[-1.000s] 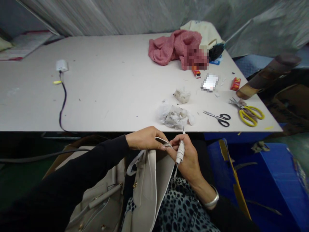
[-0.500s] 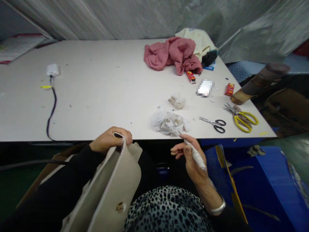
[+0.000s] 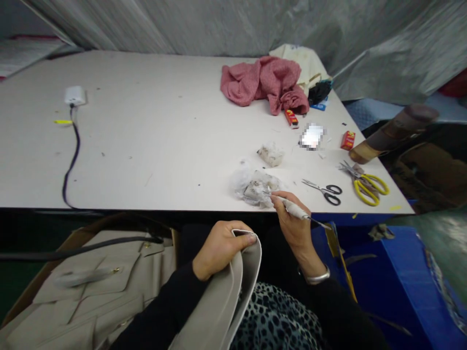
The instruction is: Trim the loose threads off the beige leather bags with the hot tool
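My left hand (image 3: pixel 226 248) is closed on the upper edge of a beige bag (image 3: pixel 215 311), thumb on the rim, with the bag hanging over my lap. In my right hand (image 3: pixel 295 228) is a thin metal tool with a white wrapped handle (image 3: pixel 295 209), pinched between thumb and fingers. Its slim shaft shows behind the hand. The front tip points at a whitish, dark-stained lump in clear plastic (image 3: pixel 257 188) on the table's front edge; whether it touches I cannot tell. Behind that lies a second whitish lump (image 3: pixel 271 154).
Black-handled scissors (image 3: pixel 324 190) and yellow-handled scissors (image 3: pixel 368 184) lie on the table (image 3: pixel 146 131) at right, near a tilted brown bottle (image 3: pixel 394 133). A pink cloth (image 3: pixel 262 82) is at the back. Beige bags (image 3: pixel 102 282) fill a box at left; a blue bin (image 3: pixel 394 272) stands at right.
My left hand has moved right and down with the bag's edge, uncovering the box of bags. My right hand has turned, bringing the tool's tip to the plastic-wrapped lump.
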`<state>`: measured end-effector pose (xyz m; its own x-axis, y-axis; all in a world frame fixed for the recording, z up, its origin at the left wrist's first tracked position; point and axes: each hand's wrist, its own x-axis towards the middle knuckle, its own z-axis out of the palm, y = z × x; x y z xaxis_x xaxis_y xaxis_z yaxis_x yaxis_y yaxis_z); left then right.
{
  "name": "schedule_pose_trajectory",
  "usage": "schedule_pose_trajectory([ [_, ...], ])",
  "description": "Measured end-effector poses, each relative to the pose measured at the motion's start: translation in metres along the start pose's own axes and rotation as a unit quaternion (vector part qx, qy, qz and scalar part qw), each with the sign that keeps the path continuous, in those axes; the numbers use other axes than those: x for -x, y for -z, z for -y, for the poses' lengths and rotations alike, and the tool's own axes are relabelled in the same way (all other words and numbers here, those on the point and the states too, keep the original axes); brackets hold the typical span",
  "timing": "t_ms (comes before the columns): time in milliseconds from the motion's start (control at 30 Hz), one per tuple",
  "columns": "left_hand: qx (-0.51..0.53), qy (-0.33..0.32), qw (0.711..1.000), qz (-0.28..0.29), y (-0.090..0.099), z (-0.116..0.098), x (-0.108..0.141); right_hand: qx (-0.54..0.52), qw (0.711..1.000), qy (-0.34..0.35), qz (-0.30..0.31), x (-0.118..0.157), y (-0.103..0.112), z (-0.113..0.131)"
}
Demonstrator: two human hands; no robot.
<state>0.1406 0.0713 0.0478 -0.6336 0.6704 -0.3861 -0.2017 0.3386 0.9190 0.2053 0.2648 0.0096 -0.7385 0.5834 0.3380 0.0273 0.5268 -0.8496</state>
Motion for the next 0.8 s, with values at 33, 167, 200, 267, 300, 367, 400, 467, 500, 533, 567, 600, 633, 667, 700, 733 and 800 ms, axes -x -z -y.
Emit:
schedule_pose_trajectory([
  [33,-0.012,-0.004,1.000,0.008,-0.001,-0.001,0.000,0.003,1.000,0.001,0.005,-0.001,0.000,0.000],
  [167,-0.049,-0.011,0.999,0.007,0.002,-0.001,0.001,-0.004,1.000,-0.008,0.017,-0.003,0.003,0.001],
  [200,-0.053,-0.010,0.999,0.003,0.003,0.000,0.000,-0.005,1.000,-0.007,0.017,-0.003,0.003,0.002],
  [267,-0.055,-0.006,0.998,-0.004,0.004,0.002,-0.001,-0.005,1.000,-0.003,0.020,-0.004,0.003,0.001],
  [300,-0.055,-0.004,0.998,-0.007,0.005,0.003,-0.002,-0.005,1.000,0.000,0.022,-0.005,0.002,0.000],
  [367,-0.060,-0.005,0.998,-0.008,0.006,0.005,-0.004,-0.005,1.000,0.010,0.026,-0.006,-0.001,-0.002],
  [400,-0.065,-0.007,0.998,-0.005,0.006,0.006,-0.004,-0.003,1.000,0.016,0.026,-0.007,-0.003,-0.002],
  [467,-0.078,-0.014,0.997,0.005,0.007,0.007,-0.005,0.013,0.999,0.026,0.026,-0.009,-0.005,-0.003],
  [500,-0.083,-0.015,0.996,0.008,0.008,0.007,-0.005,0.026,0.999,0.032,0.028,-0.010,-0.006,-0.003],
  [533,-0.087,-0.015,0.996,0.008,0.009,0.007,-0.004,0.042,0.998,0.040,0.031,-0.011,-0.007,-0.003],
  [567,-0.088,-0.013,0.996,0.003,0.009,0.007,-0.004,0.057,0.997,0.050,0.033,-0.012,-0.007,-0.002],
  [600,-0.088,-0.010,0.996,-0.002,0.009,0.007,-0.003,0.070,0.995,0.063,0.035,-0.014,-0.007,-0.001],
  [633,-0.087,-0.007,0.996,-0.008,0.009,0.006,-0.002,0.082,0.993,0.079,0.040,-0.015,-0.007,0.000],
  [667,-0.083,-0.005,0.996,-0.012,0.009,0.006,-0.001,0.095,0.990,0.095,0.049,-0.017,-0.007,0.001],
  [700,-0.077,-0.002,0.997,-0.014,0.009,0.005,0.000,0.108,0.987,0.106,0.061,-0.019,-0.007,0.001],
  [733,-0.071,0.001,0.997,-0.015,0.008,0.005,0.001,0.118,0.984,0.110,0.073,-0.021,-0.007,0.002],
  [800,-0.058,0.008,0.998,-0.015,0.006,0.004,0.002,0.123,0.984,0.100,0.087,-0.025,-0.007,0.002],
])
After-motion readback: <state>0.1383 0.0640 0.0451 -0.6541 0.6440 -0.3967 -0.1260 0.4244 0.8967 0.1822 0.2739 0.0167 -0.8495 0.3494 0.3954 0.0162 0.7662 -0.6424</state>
